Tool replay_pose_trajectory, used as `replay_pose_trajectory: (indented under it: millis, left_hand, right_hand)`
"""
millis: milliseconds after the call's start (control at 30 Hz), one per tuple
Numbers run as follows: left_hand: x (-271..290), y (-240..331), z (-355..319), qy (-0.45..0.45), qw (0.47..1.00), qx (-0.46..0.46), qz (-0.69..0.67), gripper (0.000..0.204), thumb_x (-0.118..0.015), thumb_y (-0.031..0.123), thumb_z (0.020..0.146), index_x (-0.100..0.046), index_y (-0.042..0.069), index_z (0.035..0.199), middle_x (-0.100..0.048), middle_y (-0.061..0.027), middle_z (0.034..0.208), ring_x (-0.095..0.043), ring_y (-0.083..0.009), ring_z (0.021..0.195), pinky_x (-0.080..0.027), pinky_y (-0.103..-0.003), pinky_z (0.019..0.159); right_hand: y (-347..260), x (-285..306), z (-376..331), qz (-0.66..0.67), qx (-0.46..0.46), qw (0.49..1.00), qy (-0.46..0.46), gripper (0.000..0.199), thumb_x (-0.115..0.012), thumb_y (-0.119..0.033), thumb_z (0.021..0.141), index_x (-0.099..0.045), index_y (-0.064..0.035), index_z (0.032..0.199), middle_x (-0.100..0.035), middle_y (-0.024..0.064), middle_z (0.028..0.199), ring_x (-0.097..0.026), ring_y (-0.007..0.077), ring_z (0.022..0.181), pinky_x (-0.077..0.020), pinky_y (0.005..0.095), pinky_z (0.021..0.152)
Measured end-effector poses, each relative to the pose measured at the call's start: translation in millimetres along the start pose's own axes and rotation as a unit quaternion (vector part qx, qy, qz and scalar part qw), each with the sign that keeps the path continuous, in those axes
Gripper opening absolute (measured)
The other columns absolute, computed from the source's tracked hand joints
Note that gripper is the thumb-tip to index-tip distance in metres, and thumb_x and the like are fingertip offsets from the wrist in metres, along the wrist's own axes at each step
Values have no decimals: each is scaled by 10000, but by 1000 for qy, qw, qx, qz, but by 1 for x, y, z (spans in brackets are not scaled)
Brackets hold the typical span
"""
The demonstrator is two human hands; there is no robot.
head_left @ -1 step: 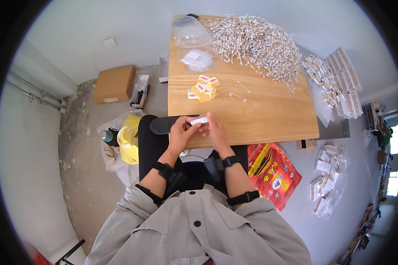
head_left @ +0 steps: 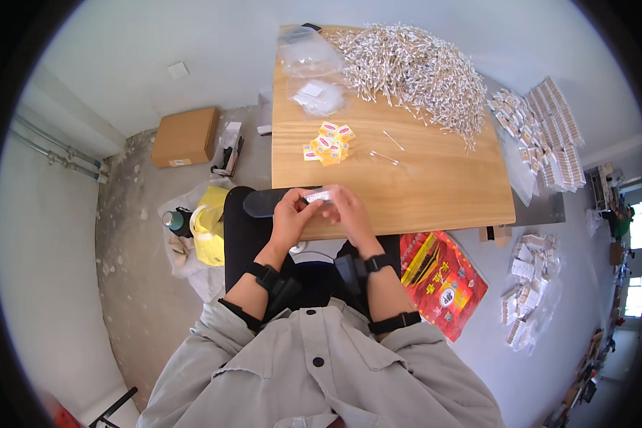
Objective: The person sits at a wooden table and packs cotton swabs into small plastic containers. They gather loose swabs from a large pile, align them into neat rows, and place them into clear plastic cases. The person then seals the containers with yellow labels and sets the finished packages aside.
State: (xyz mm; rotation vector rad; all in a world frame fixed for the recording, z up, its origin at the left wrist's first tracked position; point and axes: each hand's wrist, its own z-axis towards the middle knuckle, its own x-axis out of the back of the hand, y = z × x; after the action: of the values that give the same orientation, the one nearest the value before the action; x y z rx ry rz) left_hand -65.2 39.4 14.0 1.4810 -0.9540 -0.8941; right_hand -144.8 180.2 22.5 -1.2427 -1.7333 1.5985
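Over the near edge of the wooden table (head_left: 421,189), a small clear pack of cotton swabs (head_left: 317,195) is between my two hands. My left hand (head_left: 292,214) is closed round its left side, fingers bent and thumb along the near side. At the pack's right end, my right hand (head_left: 348,210) has its fingers curled against it, slightly blurred. Beyond my hands lies a little heap of yellow and white printed cards (head_left: 328,144). Two loose cotton swabs (head_left: 384,158) lie right of the cards. A large heap of cotton swabs (head_left: 414,71) covers the far right of the tabletop.
Clear plastic bags (head_left: 310,57) lie at the table's far left. Stacked swab packs (head_left: 553,132) stand beyond its right edge, and more bagged packs (head_left: 528,282) are on the floor. A red printed sack (head_left: 442,285) lies right of my legs. Left are a yellow bag (head_left: 208,235) and a cardboard box (head_left: 185,135).
My right hand has shifted slightly at the pack and its fingers are more blurred. My left hand stays in place on the pack.
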Motion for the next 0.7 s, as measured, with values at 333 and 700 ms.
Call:
replay_pose_trajectory:
  millis: [333,700]
  left_hand:
    - [1,24,-15,-33,992,-67,106,230,-683,11,855,-663,26,1084,-603,-46,944,-589,-111,769,-496,-247,710]
    - [3,31,-14,-83,988,-34,129,167,-679,54,890,-661,21,1053,-619,-30,948,-581,-87,772,-491,-227,708]
  right_hand:
    - [-4,11,-22,-123,107,985,-55,260,-685,-42,876,-651,-18,1132,-617,49,1025,-615,95,778,-492,227,669]
    - [-7,23,-17,-82,73,990,-92,224,-692,-32,865,-669,8,1084,-615,58,939,-631,112,756,-502,241,688]
